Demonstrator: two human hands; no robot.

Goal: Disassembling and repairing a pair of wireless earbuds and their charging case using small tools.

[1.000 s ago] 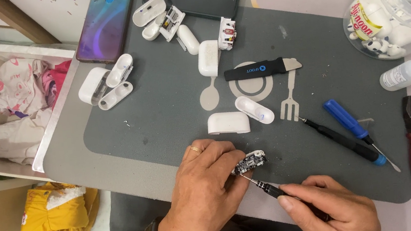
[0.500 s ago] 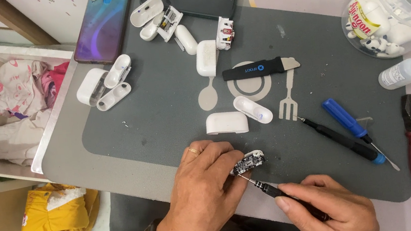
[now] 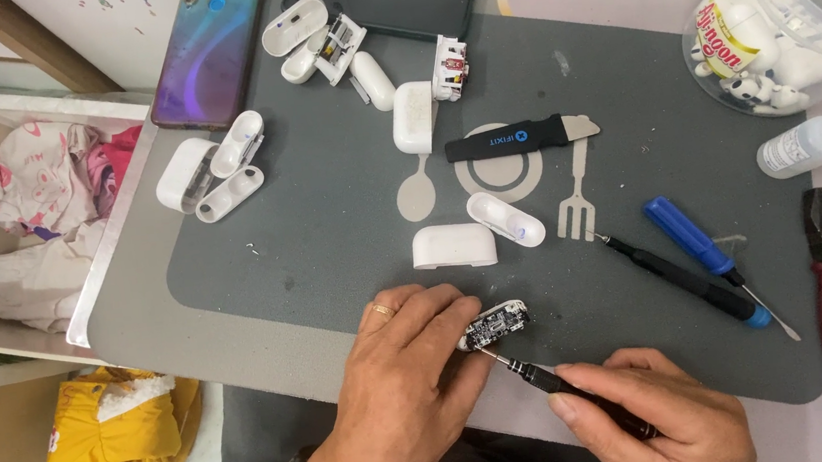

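White-shelled circuit module (image 3: 493,325) lies at the near edge of the grey mat (image 3: 330,229); left hand (image 3: 408,382) fingers pinch its left end; right hand (image 3: 650,419) grips a black screwdriver (image 3: 546,381), tip meeting the module from lower right.

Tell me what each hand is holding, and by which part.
The left hand pinches a small white earbud-case part with an exposed circuit board by its left end. The right hand grips a thin black screwdriver by its handle.
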